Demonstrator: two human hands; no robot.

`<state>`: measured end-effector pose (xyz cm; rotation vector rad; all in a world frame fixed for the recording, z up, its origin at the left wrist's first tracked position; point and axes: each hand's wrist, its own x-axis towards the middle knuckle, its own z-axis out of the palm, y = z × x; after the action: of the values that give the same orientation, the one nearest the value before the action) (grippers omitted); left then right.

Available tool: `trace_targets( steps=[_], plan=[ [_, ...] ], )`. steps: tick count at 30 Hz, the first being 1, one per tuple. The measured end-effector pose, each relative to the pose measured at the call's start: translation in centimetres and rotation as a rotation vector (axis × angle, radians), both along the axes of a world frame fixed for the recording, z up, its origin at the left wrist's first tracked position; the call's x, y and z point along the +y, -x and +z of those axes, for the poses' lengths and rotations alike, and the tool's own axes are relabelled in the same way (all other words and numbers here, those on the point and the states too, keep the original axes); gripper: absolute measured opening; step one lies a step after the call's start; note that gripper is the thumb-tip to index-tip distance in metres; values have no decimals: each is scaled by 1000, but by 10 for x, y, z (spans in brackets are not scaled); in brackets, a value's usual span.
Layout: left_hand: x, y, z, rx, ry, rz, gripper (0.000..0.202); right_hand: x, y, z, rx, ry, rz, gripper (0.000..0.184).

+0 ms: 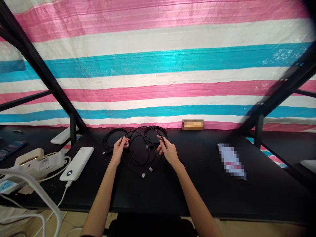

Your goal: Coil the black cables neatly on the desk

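A black cable (149, 154) lies in loose loops between my two hands over the black table. My left hand (118, 150) is closed on it at the left, fingers pinched, with a small light connector end showing at the fingertips. On the right, my right hand (170, 152) grips the cable with curled fingers. Behind them are a coiled black cable (105, 140) by my left hand and another coiled black cable (165, 130) near my right. Pale connectors (143, 175) rest on the table in front of the loops; which cable each belongs to I cannot tell.
At the left are a white power bank (78, 162) with a cord plugged in, a power strip (50, 164) and a phone (12, 149). A blurred packet (231, 161) lies at the right. Black metal struts (41, 65) flank the table (197, 194); a striped sheet (158, 59) hangs behind.
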<state>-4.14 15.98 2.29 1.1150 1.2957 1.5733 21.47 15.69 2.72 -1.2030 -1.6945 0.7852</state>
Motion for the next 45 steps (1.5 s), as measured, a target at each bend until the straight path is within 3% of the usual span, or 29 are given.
trace_targets(
  steps=[9, 18, 23, 28, 35, 45],
  plan=[
    [0, 1, -4, 89, 51, -20, 40, -2, 0, 4, -32, 5, -16, 37],
    [-1, -2, -6, 267, -68, -33, 31, -3, -1, 5, -104, -8, -28, 36],
    [0, 2, -12, 484, -111, 26, 27, -3, -1, 6, -105, -3, -35, 35],
    [-3, 1, -9, 597, -148, 96, 19, -3, -1, 5, -83, -6, -31, 36],
    [-3, 1, -7, 392, -107, 184, 29, -1, 2, 1, 86, 35, -17, 48],
    [-6, 0, 0, 262, -113, 355, 34, -7, 3, 18, 319, 106, -40, 57]
  ],
)
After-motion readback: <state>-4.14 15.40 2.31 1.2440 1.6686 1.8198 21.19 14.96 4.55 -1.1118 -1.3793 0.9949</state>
